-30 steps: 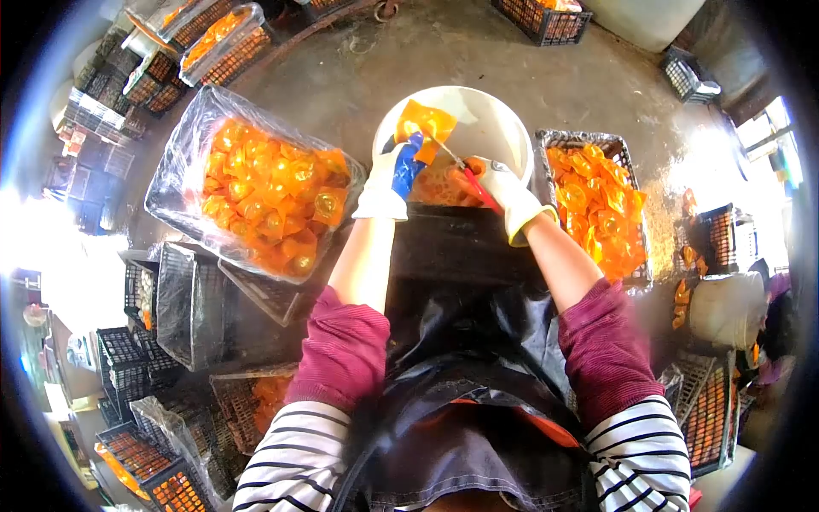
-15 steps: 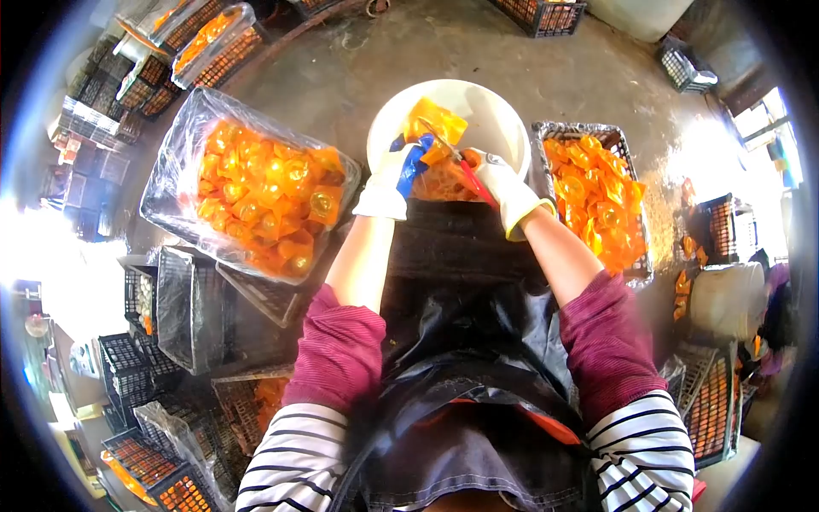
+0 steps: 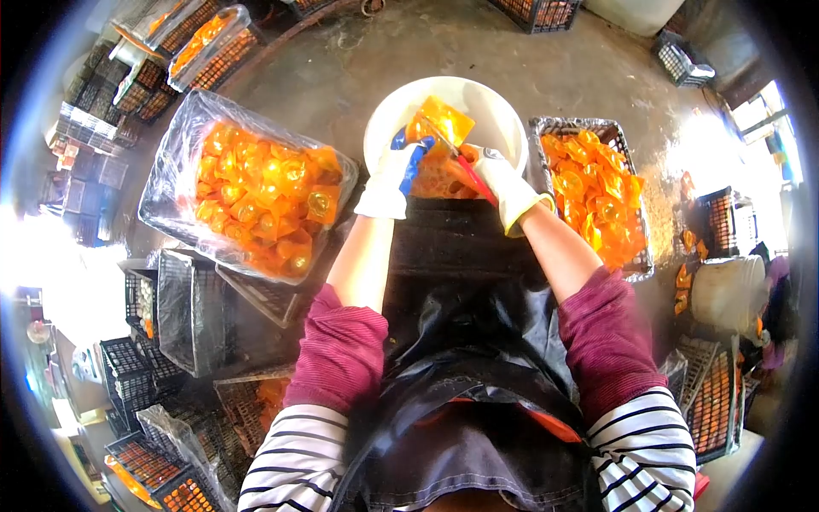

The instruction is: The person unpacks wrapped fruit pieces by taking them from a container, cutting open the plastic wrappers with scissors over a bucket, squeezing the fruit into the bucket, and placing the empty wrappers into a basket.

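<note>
My left hand, in a white and blue glove, is closed on an orange packet over the white bucket. In a white glove with a yellow cuff, my right hand grips red-handled scissors, their blades against the packet's lower edge. Orange pieces in liquid show low in the bucket, partly hidden by the hands. Left of it, a plastic-lined crate holds many orange packets. A black crate of similar packets is on the right.
Crates stand at the lower left, with more behind. A filled crate and a whitish bucket are at the right. Other crates line the far side of the wet floor.
The packet has turned and shifted slightly right in my left hand. My right hand and the scissors have come a little nearer to it. The whole view has shifted slightly.
</note>
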